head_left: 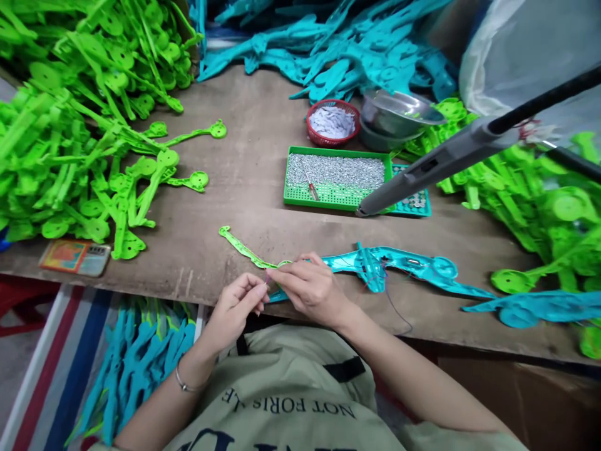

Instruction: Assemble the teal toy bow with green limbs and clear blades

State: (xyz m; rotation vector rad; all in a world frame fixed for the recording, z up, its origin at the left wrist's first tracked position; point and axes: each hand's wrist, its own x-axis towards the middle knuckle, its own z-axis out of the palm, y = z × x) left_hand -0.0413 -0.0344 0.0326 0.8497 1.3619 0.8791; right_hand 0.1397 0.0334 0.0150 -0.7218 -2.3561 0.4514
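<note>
My left hand is closed in a pinch on a thin purplish wire. My right hand lies across the left end of a blue plastic bow-shaped shell, fingertips closed at the wire's upper end. Out from under these fingers a slim green plastic arm slants up to the left; where it meets the blue shell is hidden. The shell lies with its hollow side up, and thin wires run along it. One dark wire loops over the table's front edge.
Green parts are heaped left, more right, blue shells behind. A green tray holds screws and a screwdriver. Beside it are a red basket, metal bowl and hanging grey tool.
</note>
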